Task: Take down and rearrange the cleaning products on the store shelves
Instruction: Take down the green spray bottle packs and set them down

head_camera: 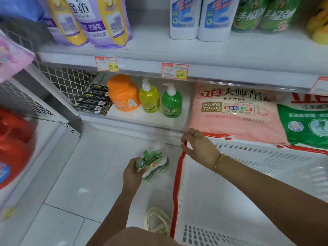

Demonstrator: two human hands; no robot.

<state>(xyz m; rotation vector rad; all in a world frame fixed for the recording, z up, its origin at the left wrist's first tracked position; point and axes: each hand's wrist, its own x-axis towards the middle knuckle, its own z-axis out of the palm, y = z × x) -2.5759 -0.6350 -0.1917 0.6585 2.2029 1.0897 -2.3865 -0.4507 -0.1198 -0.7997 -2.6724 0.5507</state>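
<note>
My left hand [132, 174] grips a green and white wrapped pack of bottles [154, 161], held low over the white floor in front of the bottom shelf. My right hand [199, 148] grips the red rim at the corner of a white basket [248, 183]. On the bottom shelf [134, 119] stand an orange jar [122, 93], a yellow pump bottle [149, 97] and a green pump bottle [171, 101]. A stack of black boxes [95, 100] lies at that shelf's left end.
A pink detergent bag [236, 112] and a green and white bag [305, 119] lie on the bottom shelf at right. The upper shelf holds purple pouches [92, 22], white bottles [198, 18] and green packs [266, 15]. Red containers [14, 148] stand at left.
</note>
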